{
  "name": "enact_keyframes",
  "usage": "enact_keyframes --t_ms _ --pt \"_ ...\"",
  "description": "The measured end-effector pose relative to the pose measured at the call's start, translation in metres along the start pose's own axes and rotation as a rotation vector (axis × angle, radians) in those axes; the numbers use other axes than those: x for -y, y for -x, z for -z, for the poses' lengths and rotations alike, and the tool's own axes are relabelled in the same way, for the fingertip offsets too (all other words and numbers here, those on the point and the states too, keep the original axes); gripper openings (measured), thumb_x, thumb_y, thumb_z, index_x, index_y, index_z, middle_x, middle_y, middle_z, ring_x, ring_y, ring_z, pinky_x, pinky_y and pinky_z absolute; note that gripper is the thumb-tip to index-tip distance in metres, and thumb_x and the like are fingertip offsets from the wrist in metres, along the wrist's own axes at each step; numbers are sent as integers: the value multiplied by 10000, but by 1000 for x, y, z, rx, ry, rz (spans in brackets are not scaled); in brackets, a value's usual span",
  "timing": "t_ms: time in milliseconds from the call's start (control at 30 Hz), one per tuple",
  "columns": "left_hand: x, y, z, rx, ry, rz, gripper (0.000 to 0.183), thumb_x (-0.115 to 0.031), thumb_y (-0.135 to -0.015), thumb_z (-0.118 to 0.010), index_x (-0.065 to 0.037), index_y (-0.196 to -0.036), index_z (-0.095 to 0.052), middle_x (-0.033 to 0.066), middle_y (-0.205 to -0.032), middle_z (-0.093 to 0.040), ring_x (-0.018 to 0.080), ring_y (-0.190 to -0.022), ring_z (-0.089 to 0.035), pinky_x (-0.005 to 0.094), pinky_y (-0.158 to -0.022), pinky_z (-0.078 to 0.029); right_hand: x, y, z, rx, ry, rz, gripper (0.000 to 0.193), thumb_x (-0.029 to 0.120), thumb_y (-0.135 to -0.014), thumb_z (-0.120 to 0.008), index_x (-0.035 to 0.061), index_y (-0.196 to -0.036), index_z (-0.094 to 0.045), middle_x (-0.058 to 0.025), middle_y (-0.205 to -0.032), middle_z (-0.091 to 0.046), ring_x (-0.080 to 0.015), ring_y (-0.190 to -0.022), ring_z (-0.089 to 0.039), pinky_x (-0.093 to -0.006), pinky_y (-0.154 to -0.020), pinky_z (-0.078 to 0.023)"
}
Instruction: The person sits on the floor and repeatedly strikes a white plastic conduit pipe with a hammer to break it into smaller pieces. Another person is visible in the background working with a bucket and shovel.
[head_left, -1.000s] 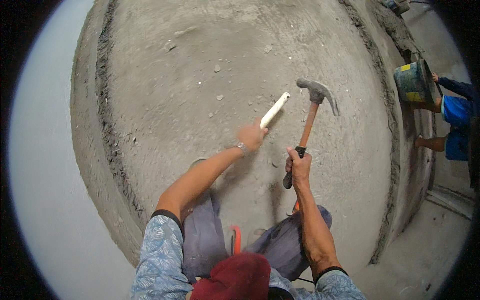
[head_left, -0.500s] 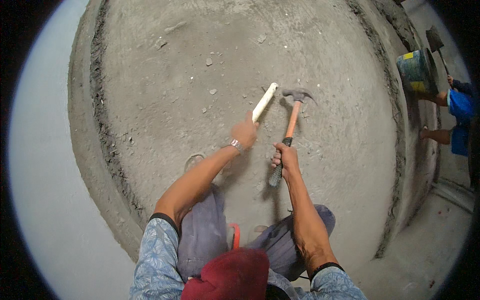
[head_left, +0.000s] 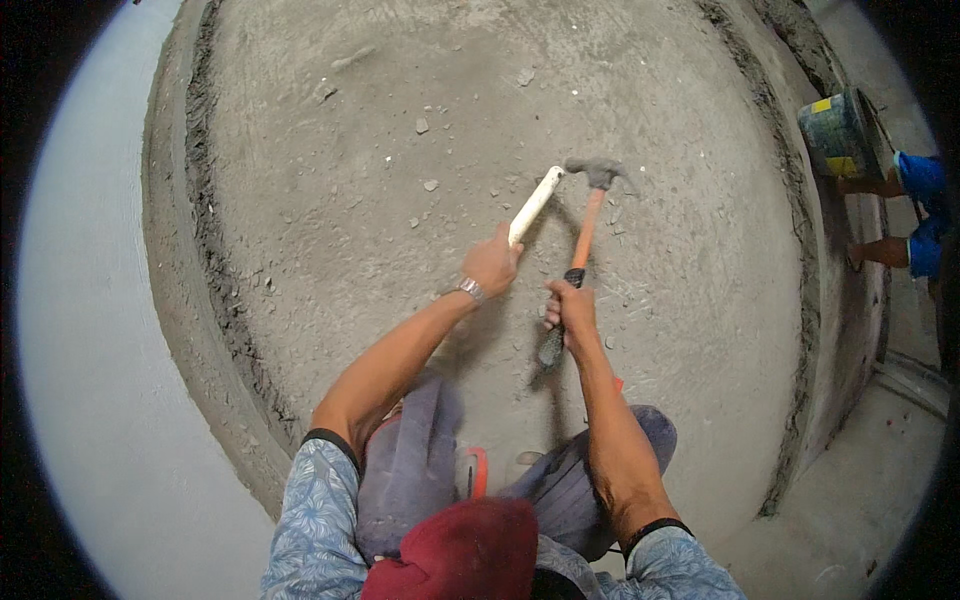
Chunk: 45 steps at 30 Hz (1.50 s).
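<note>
My left hand (head_left: pixel 491 263) is closed round the lower end of a white pipe (head_left: pixel 535 207), which slants up and to the right. In my right hand (head_left: pixel 571 314) is a claw hammer (head_left: pixel 590 225) with an orange shaft and a black grip. Its dark steel head is right beside the far end of the pipe; whether the two touch I cannot tell. Beneath both tools lies rough grey concrete floor (head_left: pixel 400 260). The part of the pipe inside my left hand is hidden.
Small rubble chips (head_left: pixel 422 126) are scattered ahead. A chipped groove (head_left: pixel 215 250) runs along the left by a pale wall (head_left: pixel 90 300), another groove (head_left: pixel 800 240) on the right. Beyond it are a dark bucket (head_left: pixel 842 135) and a co-worker's legs (head_left: pixel 885 252). An orange-red curved object (head_left: pixel 480 470) lies between my knees.
The hammer head has moved up, nearer the pipe's far end. Both hands keep their hold. At the right, the co-worker has shifted and the shovel seen there before no longer shows.
</note>
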<state>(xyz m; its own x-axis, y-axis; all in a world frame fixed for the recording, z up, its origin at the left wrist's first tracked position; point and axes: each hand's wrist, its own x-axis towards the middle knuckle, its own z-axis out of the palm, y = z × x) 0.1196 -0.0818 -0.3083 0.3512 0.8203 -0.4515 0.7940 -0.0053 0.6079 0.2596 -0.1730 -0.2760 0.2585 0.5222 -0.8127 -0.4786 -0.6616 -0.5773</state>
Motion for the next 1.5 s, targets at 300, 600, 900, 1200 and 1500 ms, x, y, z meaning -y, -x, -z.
enact_keyframes --t_ms 300,600,900,1200,1500 --pt "-9 3 5 30 -52 24 455 -294 -914 -500 -31 -1261 -366 266 -776 -627 439 -685 -613 524 -580 -458 -13 -2 -1 -56 -348 454 224 71 -800 -589 97 -657 -418 2 -511 -399 -116 -374 -380 -285 -358 -326" --pt "22 -7 2 -103 -73 16 500 -331 -917 -486 -63 -1321 -361 232 -766 -643 431 -683 -621 525 -601 -468 -15 8 -6 33 75 176 222 81 -777 -614 68 -637 -443 2 -506 -421 -113 -370 -406 -275 -348 -326" --pt "7 5 1 -54 -43 -8 431 -303 -927 -488 -53 -1254 -359 252 -760 -627 437 -676 -609 532 -576 -454 -26 -2 -17 -40 -216 358 216 69 -792 -593 74 -635 -445 1 -505 -416 -114 -365 -389 -288 -354 -338" --pt "23 5 11 -17 -69 28 445 -315 -918 -490 -66 -1268 -372 238 -814 -640 437 -733 -620 534 -618 -456 2 -1 -3 -23 -311 323 228 78 -801 -585 98 -650 -415 11 -509 -369 -107 -376 -363 -292 -376 -346" --pt "36 5 12 -51 -66 27 457 -319 -916 -493 -67 -1272 -358 278 -784 -621 450 -701 -610 544 -582 -451 -25 -16 -17 92 -64 -76 243 82 -798 -594 107 -648 -405 11 -503 -384 -113 -368 -364 -283 -350 -317"
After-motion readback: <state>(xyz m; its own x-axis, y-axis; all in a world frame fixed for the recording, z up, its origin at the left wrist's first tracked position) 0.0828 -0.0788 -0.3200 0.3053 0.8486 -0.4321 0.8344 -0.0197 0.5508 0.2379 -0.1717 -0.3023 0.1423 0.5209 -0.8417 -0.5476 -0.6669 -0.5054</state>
